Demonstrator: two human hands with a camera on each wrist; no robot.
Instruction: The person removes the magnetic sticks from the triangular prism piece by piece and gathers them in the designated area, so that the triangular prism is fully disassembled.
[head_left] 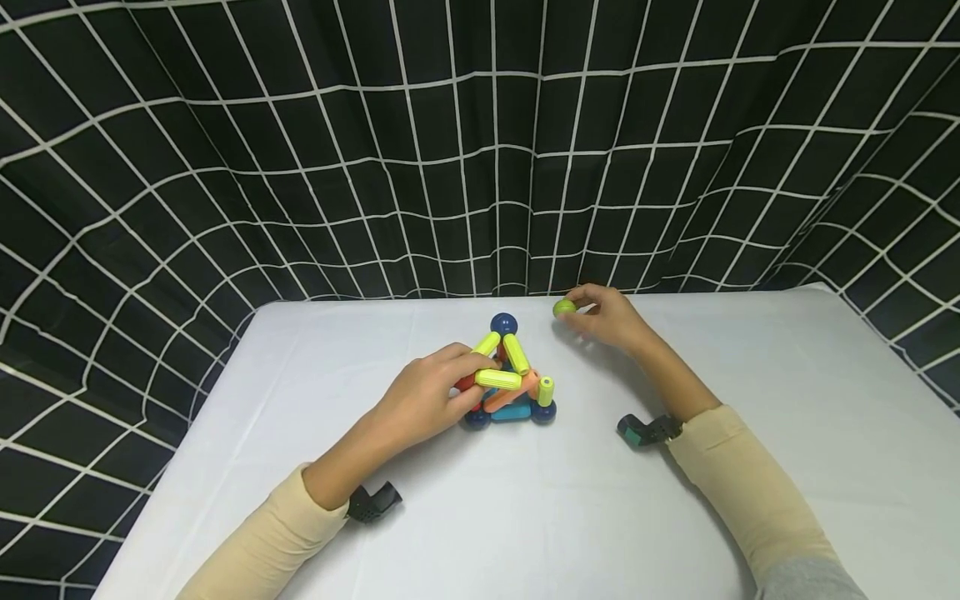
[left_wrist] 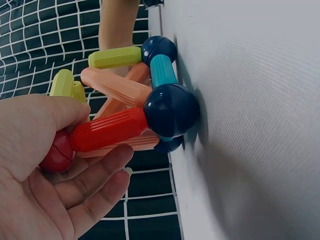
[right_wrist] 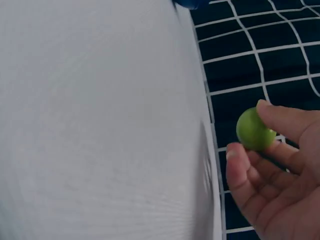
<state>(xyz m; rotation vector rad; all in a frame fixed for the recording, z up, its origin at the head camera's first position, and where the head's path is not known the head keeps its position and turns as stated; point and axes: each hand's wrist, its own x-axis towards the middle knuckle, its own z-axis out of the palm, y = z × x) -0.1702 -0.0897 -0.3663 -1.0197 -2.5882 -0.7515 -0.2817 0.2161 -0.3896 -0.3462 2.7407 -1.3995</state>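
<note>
A frame of magnetic rods and balls stands on the white table, with navy balls (head_left: 543,412) and a teal rod (head_left: 512,412) at its base. Salmon rods (left_wrist: 120,86) slant up inside it, and yellow-green rods (head_left: 498,380) lie higher. At its left side, my left hand (head_left: 427,396) grips a red ball (left_wrist: 56,154), which sits on the end of a red rod (left_wrist: 110,130). My right hand (head_left: 613,321), to the right of the frame near the table's back edge, pinches a green ball (right_wrist: 253,129) between thumb and fingers.
The white-covered table (head_left: 570,517) ends at the back against a black curtain (head_left: 420,167) with white grid lines. A blue ball (head_left: 504,325) marks the far corner of the frame. Black wrist cameras (head_left: 375,503) hang below both wrists.
</note>
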